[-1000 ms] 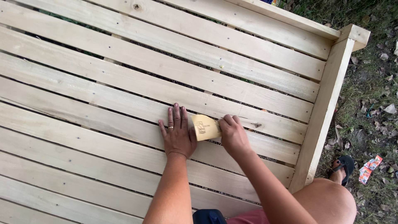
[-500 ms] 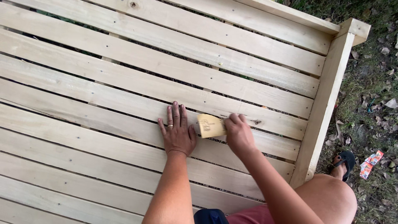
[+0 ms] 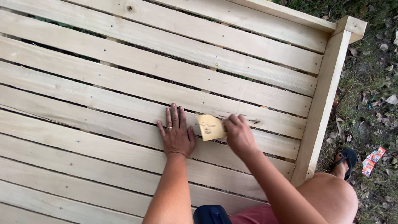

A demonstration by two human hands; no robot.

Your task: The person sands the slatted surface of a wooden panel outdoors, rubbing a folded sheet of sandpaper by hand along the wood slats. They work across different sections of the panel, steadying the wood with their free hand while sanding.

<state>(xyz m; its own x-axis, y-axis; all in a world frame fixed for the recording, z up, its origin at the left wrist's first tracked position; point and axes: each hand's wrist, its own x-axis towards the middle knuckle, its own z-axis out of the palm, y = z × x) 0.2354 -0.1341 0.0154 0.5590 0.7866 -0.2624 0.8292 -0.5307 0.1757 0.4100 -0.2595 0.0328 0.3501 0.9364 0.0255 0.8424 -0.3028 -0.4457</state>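
Observation:
My left hand (image 3: 177, 133) lies flat, fingers spread, on a pale wooden slat of a slatted panel (image 3: 124, 83); a ring shows on one finger. Just to its right, my right hand (image 3: 238, 133) is closed on a folded piece of tan sandpaper (image 3: 210, 127) and presses it against the same slat, near a small dark knot (image 3: 255, 122). The two hands are a few centimetres apart. The sandpaper's paper back faces up.
The panel's thick side rail (image 3: 321, 108) runs down the right edge. Beyond it is bare ground with grass and dry leaves (image 3: 373, 83), a red scrap of wrapper (image 3: 372, 159), and my sandalled foot (image 3: 346, 162). My knee (image 3: 327, 195) is at the lower right.
My right hand and the sandpaper have shifted slightly along the slat. My left hand has stayed flat in the same place.

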